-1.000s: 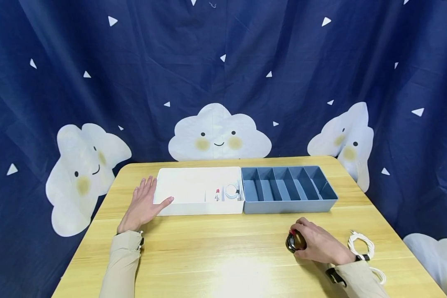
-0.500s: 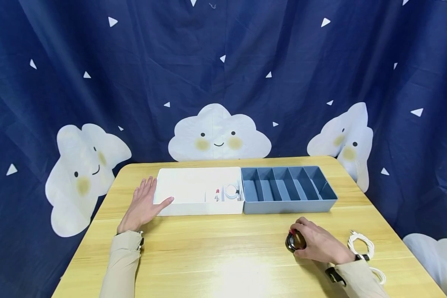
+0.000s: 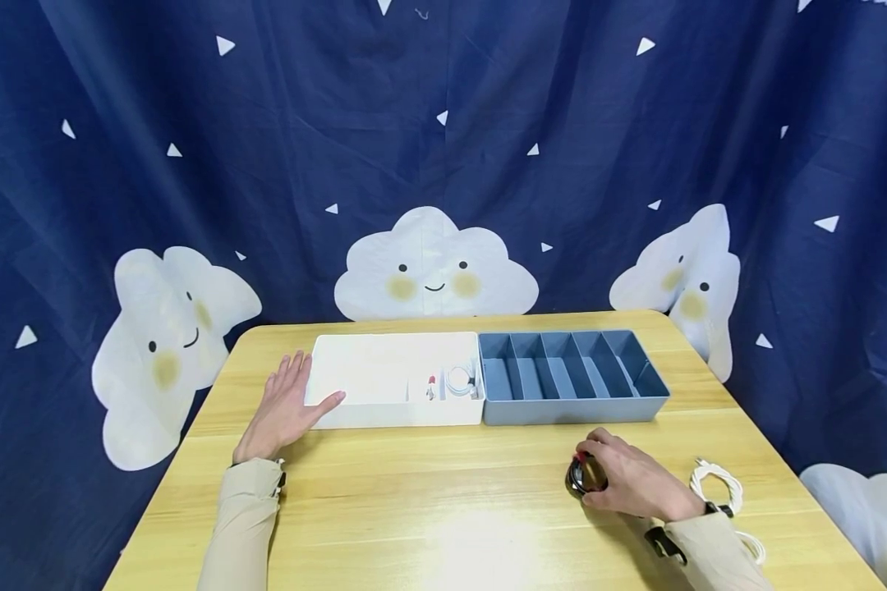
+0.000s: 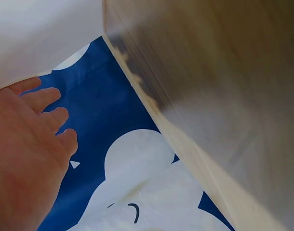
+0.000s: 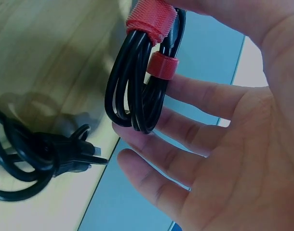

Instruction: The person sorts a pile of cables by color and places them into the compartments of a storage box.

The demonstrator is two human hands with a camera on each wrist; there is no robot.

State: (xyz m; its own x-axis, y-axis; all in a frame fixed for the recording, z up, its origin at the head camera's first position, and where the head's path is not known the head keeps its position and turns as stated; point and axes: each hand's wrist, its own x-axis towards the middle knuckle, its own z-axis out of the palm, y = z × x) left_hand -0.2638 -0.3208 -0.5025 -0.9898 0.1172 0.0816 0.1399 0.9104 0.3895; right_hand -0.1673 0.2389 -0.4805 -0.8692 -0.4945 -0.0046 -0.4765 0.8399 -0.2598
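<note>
My left hand (image 3: pixel 281 410) lies with straight, spread fingers at the left end of a white box (image 3: pixel 362 415), the thumb over its front rim. At the right of the table, my right hand (image 3: pixel 631 484) holds a coiled black cable (image 5: pixel 137 82) by its upper end, thumb near the red strap (image 5: pixel 149 21) and fingers behind the coil. A second, narrower red band circles the cable lower down. Another black cable (image 5: pixel 55 154) with a plug lies on the table beside it in the right wrist view.
A blue-grey divided box (image 3: pixel 576 410) adjoins the white box. The white box contains a white coiled cable (image 3: pixel 448 379) and a small red-tipped item (image 3: pixel 432 381) at its right. Beside my right wrist lies a white cable (image 3: pixel 737 492) with a black strap. A patterned curtain (image 3: pixel 443 164) hangs behind.
My right hand has risen very slightly with the black cable. The left hand and both boxes have stayed in place.
</note>
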